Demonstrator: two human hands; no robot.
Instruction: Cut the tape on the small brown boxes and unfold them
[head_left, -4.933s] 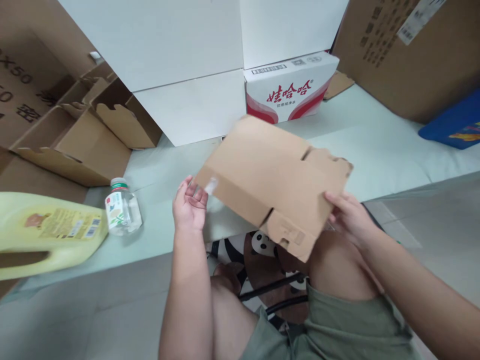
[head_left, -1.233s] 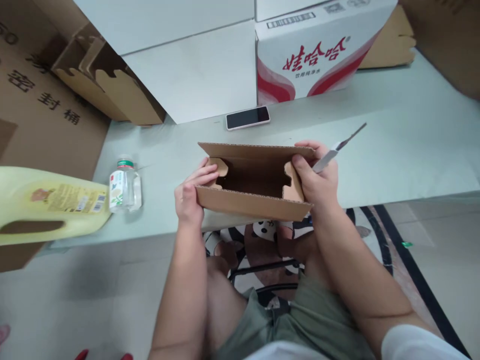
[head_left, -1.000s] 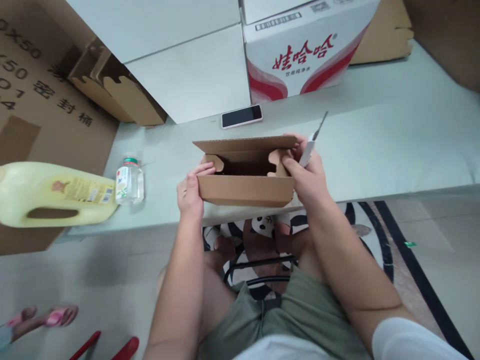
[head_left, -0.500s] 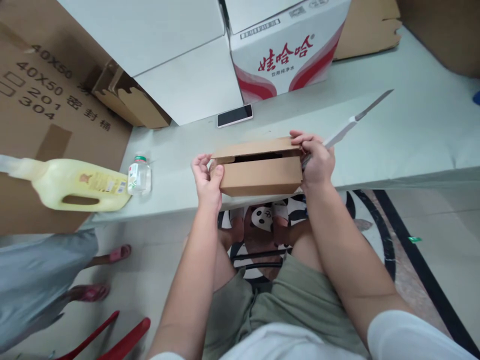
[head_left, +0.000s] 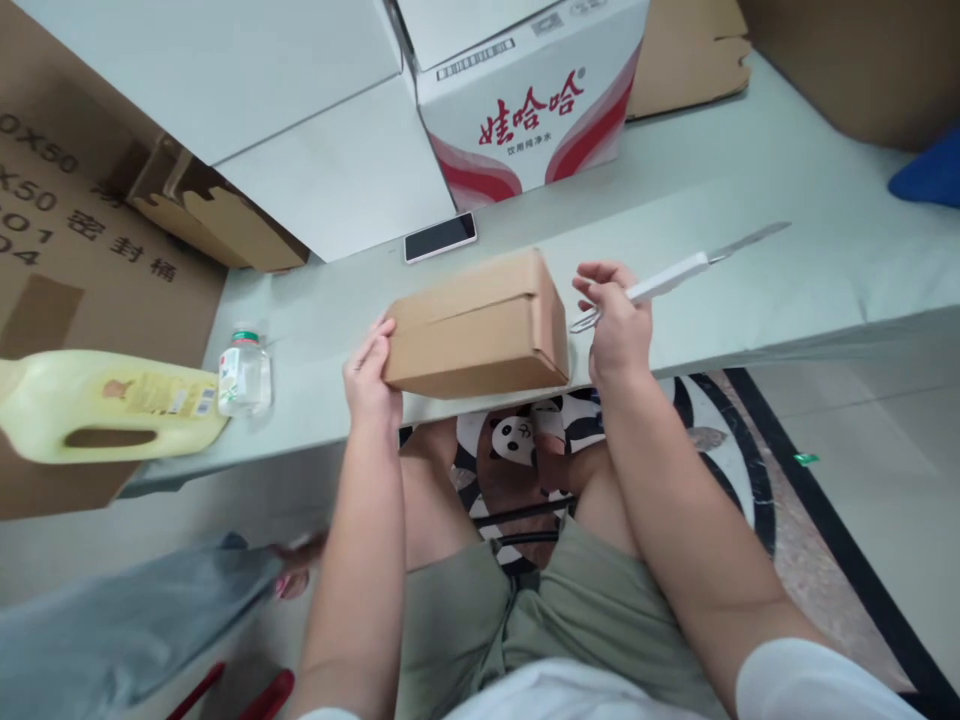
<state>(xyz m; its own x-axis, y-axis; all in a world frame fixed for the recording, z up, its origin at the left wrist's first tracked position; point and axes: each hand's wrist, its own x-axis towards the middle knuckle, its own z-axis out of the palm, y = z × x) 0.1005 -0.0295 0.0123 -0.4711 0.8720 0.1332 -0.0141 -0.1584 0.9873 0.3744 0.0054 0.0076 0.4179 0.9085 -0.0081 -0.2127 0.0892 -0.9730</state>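
Note:
A small brown cardboard box [head_left: 480, 325], folded closed, rests near the front edge of the pale green table [head_left: 750, 200]. My left hand [head_left: 369, 375] holds its left end, fingers curled against the side. My right hand [head_left: 615, 315] is just right of the box and apart from it, pinching the white handle of a thin knife [head_left: 679, 272] whose blade points right, away from me.
A phone [head_left: 440, 236] lies behind the box. White cartons [head_left: 300, 120] and a red-printed carton [head_left: 525, 110] stand at the back. A small water bottle [head_left: 244, 372] and a yellow jug [head_left: 105, 410] are at left. Another person's grey clothing [head_left: 112, 620] shows at lower left.
The flat cardboard was folded into a box and its lid closed. The box now sits on the table, turned slightly. My right hand has let go of it, still holding the knife.

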